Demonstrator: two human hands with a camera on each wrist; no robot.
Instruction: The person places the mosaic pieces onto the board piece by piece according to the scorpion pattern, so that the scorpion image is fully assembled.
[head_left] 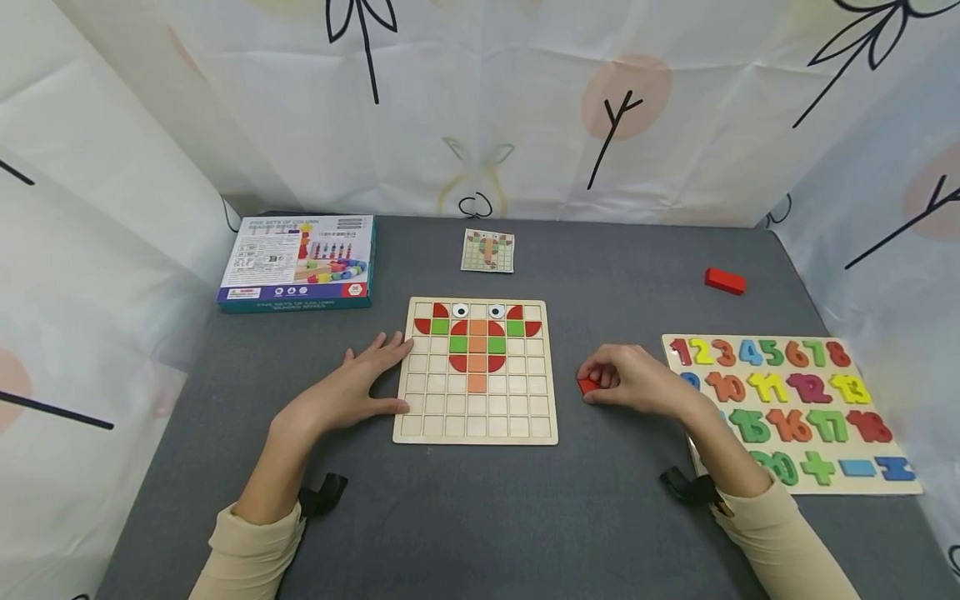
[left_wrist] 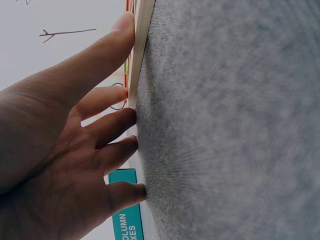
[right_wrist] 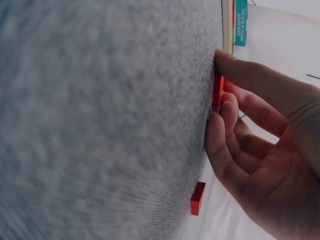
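A wooden grid board [head_left: 435, 406] lies in the middle of the grey table, its upper squares filled with red, green and orange tiles and two eye pieces. My left hand [head_left: 345, 387] rests at the board's left edge, fingers spread and fairly straight; in the left wrist view the thumb [left_wrist: 95, 62] touches the board's side. To the right of the board, my right hand [head_left: 633, 379] pinches a small red piece [head_left: 588, 385] at the table surface. In the right wrist view the red piece [right_wrist: 218, 90] sits between thumb and fingers, partly hidden.
A small pattern card [head_left: 487, 251] lies behind the board. At the back left is a boxed set [head_left: 300, 262]. A red block [head_left: 725, 281] lies at the back right, and a number puzzle board [head_left: 757, 354] sits partly under the right forearm. White cloth [head_left: 525, 108] hangs around the table.
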